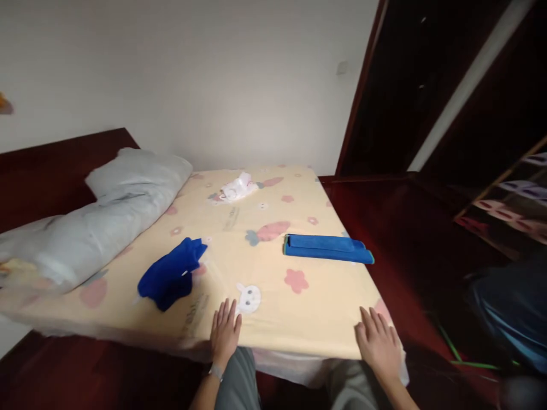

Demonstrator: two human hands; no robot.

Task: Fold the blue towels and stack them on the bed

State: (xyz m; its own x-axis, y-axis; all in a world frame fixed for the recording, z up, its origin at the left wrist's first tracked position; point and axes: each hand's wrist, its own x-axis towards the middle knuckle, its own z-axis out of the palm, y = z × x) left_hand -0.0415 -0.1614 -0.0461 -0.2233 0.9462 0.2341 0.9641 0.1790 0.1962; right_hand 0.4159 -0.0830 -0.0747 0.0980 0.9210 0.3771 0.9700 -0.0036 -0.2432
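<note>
My left hand (224,333) lies flat on the near edge of the bed (307,324), fingers stretched out and holding nothing. Its fingertips are beside a white rabbit print on the yellow sheet. Near the bed's right front corner, my right hand (378,344) also rests open, palm down. A dark blue crumpled cloth (173,273) lies to the left, beyond my left hand. Toward the right edge sits a folded blue towel (327,248) with green trim, apart from my right hand. Farther back is a small crumpled white cloth (238,188).
A bulky pale grey quilt (123,210) is heaped along the bed's left side by the dark headboard (64,165). A rack with shoes (504,212) stands at the far right, over a dark red floor (371,210). A dark object (513,307) is at lower right.
</note>
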